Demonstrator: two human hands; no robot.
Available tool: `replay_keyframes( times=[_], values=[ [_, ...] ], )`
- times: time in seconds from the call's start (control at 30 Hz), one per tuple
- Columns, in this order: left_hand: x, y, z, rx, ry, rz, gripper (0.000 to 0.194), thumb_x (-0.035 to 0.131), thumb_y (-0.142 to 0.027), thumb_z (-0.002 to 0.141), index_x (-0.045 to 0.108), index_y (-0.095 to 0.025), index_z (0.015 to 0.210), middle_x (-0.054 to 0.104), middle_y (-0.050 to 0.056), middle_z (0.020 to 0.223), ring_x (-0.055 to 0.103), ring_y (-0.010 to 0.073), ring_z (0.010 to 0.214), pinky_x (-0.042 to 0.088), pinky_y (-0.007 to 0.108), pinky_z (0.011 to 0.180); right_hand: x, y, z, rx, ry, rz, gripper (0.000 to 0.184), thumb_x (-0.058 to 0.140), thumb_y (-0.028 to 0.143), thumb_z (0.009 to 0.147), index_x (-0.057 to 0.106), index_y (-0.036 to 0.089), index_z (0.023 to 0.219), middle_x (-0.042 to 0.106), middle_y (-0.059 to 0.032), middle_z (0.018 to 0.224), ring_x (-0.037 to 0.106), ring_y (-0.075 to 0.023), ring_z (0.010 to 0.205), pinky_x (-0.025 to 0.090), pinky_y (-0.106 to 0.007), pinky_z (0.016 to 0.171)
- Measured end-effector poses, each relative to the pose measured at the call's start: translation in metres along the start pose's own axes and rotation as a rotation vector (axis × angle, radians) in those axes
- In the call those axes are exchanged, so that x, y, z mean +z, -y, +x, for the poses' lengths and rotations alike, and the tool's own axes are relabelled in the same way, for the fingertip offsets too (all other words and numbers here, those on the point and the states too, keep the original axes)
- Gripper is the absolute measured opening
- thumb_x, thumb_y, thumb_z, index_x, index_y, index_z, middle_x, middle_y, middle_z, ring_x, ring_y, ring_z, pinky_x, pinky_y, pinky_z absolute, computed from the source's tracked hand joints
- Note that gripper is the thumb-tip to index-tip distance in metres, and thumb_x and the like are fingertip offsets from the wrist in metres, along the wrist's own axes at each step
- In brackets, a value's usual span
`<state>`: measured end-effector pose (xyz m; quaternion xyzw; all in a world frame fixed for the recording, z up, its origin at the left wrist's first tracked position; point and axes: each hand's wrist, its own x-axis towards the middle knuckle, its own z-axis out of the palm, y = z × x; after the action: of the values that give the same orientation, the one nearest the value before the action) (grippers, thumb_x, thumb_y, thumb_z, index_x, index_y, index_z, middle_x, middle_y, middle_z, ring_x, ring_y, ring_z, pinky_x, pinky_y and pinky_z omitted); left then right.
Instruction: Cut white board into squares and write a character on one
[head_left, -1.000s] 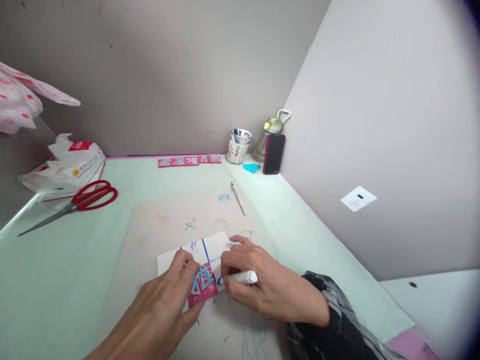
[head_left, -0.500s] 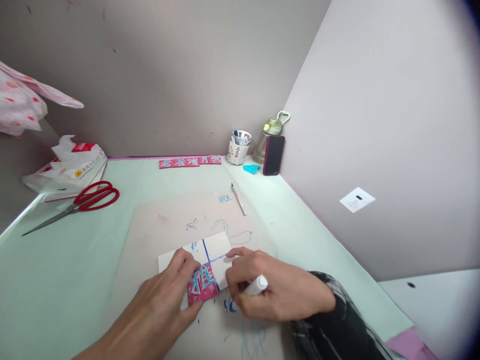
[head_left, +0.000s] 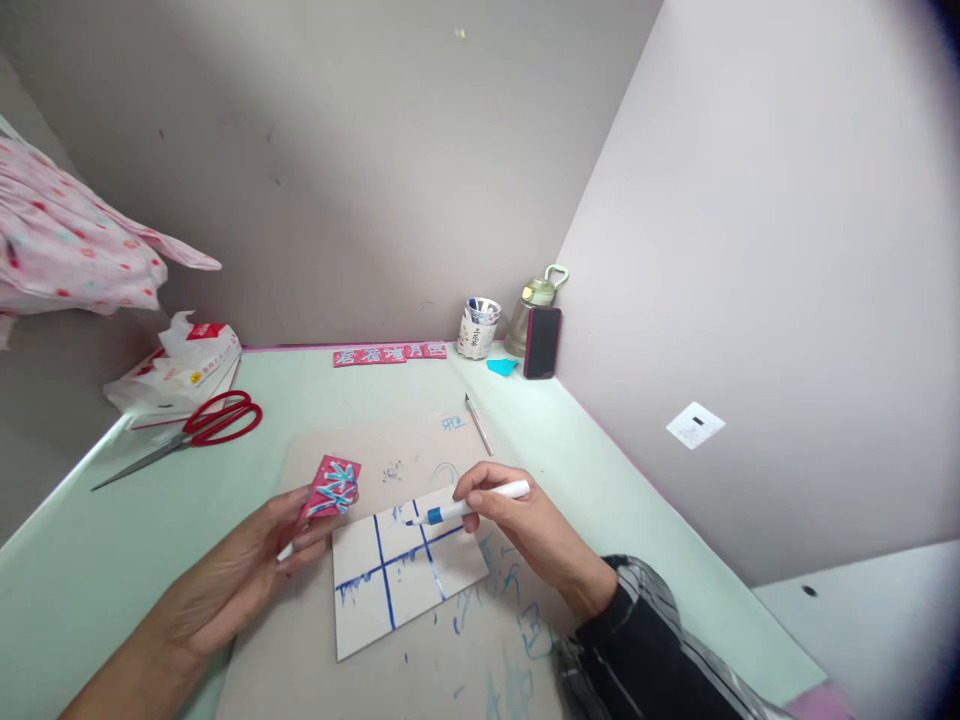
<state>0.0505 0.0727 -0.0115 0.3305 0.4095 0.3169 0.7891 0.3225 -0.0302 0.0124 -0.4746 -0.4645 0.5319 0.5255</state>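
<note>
My left hand (head_left: 251, 560) pinches a pink card (head_left: 328, 488). My right hand (head_left: 525, 522) grips a marker (head_left: 448, 511) over the white board (head_left: 361, 622).

Left hand (head_left: 259, 560): some fingers partly hidden behind pink tile (head_left: 334, 485); white object (head_left: 285, 551) in its grip shows one end only, identity unclear. Right hand (head_left: 517, 515) covers mid-barrel of marker (head_left: 444, 513) and part of white card (head_left: 412, 592). Bottle (head_left: 518, 324) partly behind phone (head_left: 541, 343). Spotted cloth (head_left: 71, 230) cut by left edge, dark sleeve (head_left: 645, 640) by bottom edge. Wall plate (head_left: 694, 428) print illegible.
</note>
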Motion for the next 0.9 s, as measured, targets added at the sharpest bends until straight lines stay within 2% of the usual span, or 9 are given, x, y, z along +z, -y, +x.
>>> replay_keyframes(
  times=[0.1, 0.27, 0.4, 0.5, 0.57, 0.67, 0.77, 0.9],
  values=[
    [0.008, 0.007, 0.001, -0.034, 0.130, -0.126, 0.016, 0.074, -0.032, 0.084, 0.072, -0.016, 0.087, 0.059, 0.000, 0.077, 0.040, 0.0051, 0.054, 0.038, 0.015, 0.043, 0.008, 0.000, -0.002, 0.011, 0.017, 0.007, 0.018, 0.062, 0.031, 0.090, 0.069, 0.016, 0.096, 0.067, -0.0013, 0.073, 0.061, -0.0165, 0.077, 0.042, -0.031, 0.081],
    [0.019, 0.013, -0.004, 0.010, 0.083, -0.136, 0.014, 0.064, -0.027, 0.091, 0.073, -0.017, 0.092, 0.064, 0.005, 0.095, 0.050, 0.0095, 0.070, 0.044, 0.019, 0.055, 0.025, 0.000, -0.008, -0.074, -0.031, 0.003, 0.013, 0.061, 0.030, 0.090, 0.064, 0.017, 0.089, 0.069, -0.0011, 0.071, 0.062, -0.0170, 0.075, 0.044, -0.031, 0.079],
    [0.022, 0.014, -0.008, 0.006, 0.147, -0.069, 0.015, 0.067, -0.026, 0.089, 0.073, -0.016, 0.099, 0.065, 0.007, 0.102, 0.051, 0.0109, 0.076, 0.043, 0.019, 0.059, 0.033, 0.000, -0.012, -0.141, -0.071, -0.053, 0.013, 0.064, 0.030, 0.089, 0.064, 0.017, 0.086, 0.069, -0.0009, 0.070, 0.062, -0.0172, 0.073, 0.043, -0.030, 0.077],
    [0.021, 0.012, -0.010, 0.017, 0.199, -0.070, 0.019, 0.067, -0.029, 0.090, 0.072, -0.015, 0.102, 0.061, 0.003, 0.086, 0.041, 0.0082, 0.063, 0.038, 0.018, 0.054, 0.034, 0.003, -0.013, -0.154, -0.085, -0.022, 0.014, 0.064, 0.031, 0.088, 0.064, 0.017, 0.084, 0.067, -0.0008, 0.068, 0.059, -0.0168, 0.072, 0.042, -0.030, 0.075],
    [0.021, 0.012, -0.010, 0.022, 0.254, -0.095, 0.019, 0.066, -0.032, 0.090, 0.072, -0.014, 0.092, 0.052, -0.001, 0.073, 0.034, 0.0070, 0.056, 0.035, 0.018, 0.051, 0.034, 0.006, -0.011, -0.140, -0.094, 0.034, 0.016, 0.065, 0.032, 0.087, 0.063, 0.017, 0.082, 0.065, -0.0002, 0.066, 0.058, -0.0164, 0.070, 0.041, -0.030, 0.074],
    [0.021, 0.013, -0.009, 0.019, 0.330, -0.120, 0.024, 0.065, -0.035, 0.092, 0.069, -0.014, 0.081, 0.051, -0.002, 0.072, 0.029, 0.0058, 0.054, 0.033, 0.017, 0.049, 0.033, 0.007, -0.007, -0.099, -0.089, 0.151, 0.021, 0.068, 0.036, 0.084, 0.063, 0.017, 0.082, 0.063, 0.0000, 0.065, 0.057, -0.0159, 0.068, 0.042, -0.030, 0.074],
    [0.021, 0.015, -0.008, 0.020, 0.371, -0.113, 0.028, 0.062, -0.040, 0.093, 0.068, -0.013, 0.086, 0.057, 0.001, 0.083, 0.028, 0.0045, 0.054, 0.032, 0.016, 0.047, 0.030, 0.005, -0.004, -0.071, -0.054, 0.244, 0.026, 0.073, 0.038, 0.082, 0.064, 0.016, 0.091, 0.068, -0.0023, 0.072, 0.060, -0.0158, 0.072, 0.043, -0.030, 0.076],
    [0.020, 0.014, -0.006, 0.010, 0.386, -0.101, 0.030, 0.060, -0.042, 0.094, 0.068, -0.013, 0.092, 0.060, 0.002, 0.085, 0.024, 0.0026, 0.050, 0.028, 0.013, 0.043, 0.025, -0.002, 0.000, -0.012, -0.030, 0.332, 0.039, 0.078, 0.038, 0.080, 0.064, 0.015, 0.108, 0.072, -0.0068, 0.087, 0.063, -0.0140, 0.079, 0.044, -0.028, 0.082]
  ],
)
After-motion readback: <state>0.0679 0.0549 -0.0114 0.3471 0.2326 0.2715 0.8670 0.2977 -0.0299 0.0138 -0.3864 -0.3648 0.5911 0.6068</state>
